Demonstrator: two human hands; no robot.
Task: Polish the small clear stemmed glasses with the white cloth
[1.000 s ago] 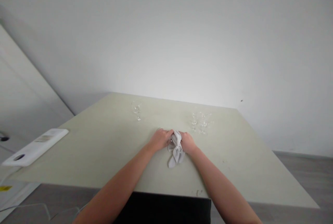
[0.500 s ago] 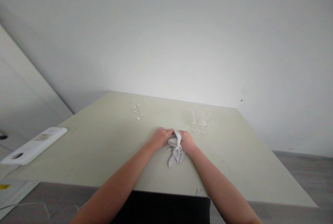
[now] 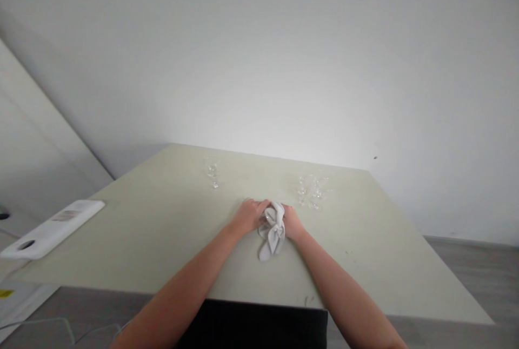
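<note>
Both hands meet over the middle of the table. My right hand (image 3: pixel 292 222) is closed round a light grey cloth (image 3: pixel 274 233), whose loose end hangs down toward me. On the other side, my left hand (image 3: pixel 248 216) is wrapped round a clear glass (image 3: pixel 265 220), of which only a shiny bit shows between the hand and the cloth. The cloth touches the glass and covers much of it. The fingertips of my right hand are hidden behind the cloth.
One clear stemmed glass (image 3: pixel 213 172) stands at the back left of the pale table (image 3: pixel 162 219). Several more clear glasses (image 3: pixel 313 189) stand close together at the back right. A white power strip (image 3: pixel 57 230) with a cable lies along the left edge. A wall rises behind.
The cloth has shifted and turned slightly to the left over the glass, with my right hand following a little. My left hand has stayed almost in place.
</note>
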